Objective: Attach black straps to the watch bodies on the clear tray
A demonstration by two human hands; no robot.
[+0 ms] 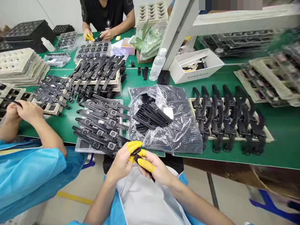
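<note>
Close in front of my body, my left hand [123, 161] and my right hand [156, 167] meet, yellow finger cots on several fingertips. Between them is a small black smartwatch [136, 152], mostly hidden, pinched in my left fingers. My right thumb and fingers are closed on a black watch strap [150, 177], whose end sticks out below them. Whether strap and watch are joined cannot be made out. Just beyond my left hand, a tray [81, 145] carries rows of smartwatches [99, 133] with straps. Past my right hand lies a clear plastic bag [173, 142] with loose black straps [153, 115] on top.
At right, a beige tray [269, 137] holds strapped watches. Behind the bag stand a clear bottle [158, 65] and a white box [197, 67]. Co-workers' hands [30, 111] work at left; another person [107, 18] sits opposite. A white post [179, 34] rises from the bench.
</note>
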